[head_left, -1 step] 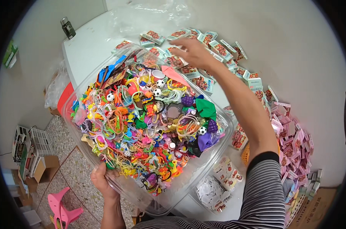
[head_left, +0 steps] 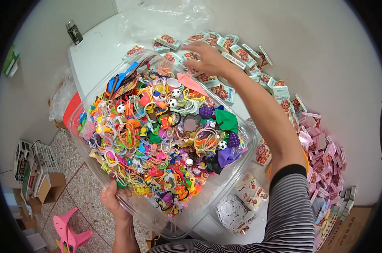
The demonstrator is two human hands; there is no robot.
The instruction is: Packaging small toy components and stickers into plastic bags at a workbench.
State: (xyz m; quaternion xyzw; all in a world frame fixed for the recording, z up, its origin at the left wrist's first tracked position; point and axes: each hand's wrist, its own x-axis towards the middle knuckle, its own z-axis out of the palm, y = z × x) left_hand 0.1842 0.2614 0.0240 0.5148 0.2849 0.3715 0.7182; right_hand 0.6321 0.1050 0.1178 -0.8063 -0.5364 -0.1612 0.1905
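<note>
A large clear plastic tub (head_left: 191,219) is tilted in front of me. It is filled with small trinkets (head_left: 157,139): coloured hair ties, little soccer balls, purple berry shapes and bits of cloth. My left hand (head_left: 115,198) grips the tub's near left edge, its fingers partly hidden by the wall. Beyond the tub's far side, my right hand (head_left: 208,59) is stretched out with fingers apart and nothing seen in it. Beneath and around it lie several small pale-green printed boxes (head_left: 243,55). Whether the fingertips touch a box I cannot tell.
Pink boxes (head_left: 328,160) are heaped to the right, by a cardboard carton (head_left: 351,227). A clear container of white paper pieces (head_left: 233,211) stands on the white table (head_left: 98,46). A dark bottle (head_left: 74,32) is at the far left. A pink stool (head_left: 71,232) stands on the floor.
My right hand has shifted slightly left, its fingers a little lower over the boxes. The tub and my left hand have hardly moved.
</note>
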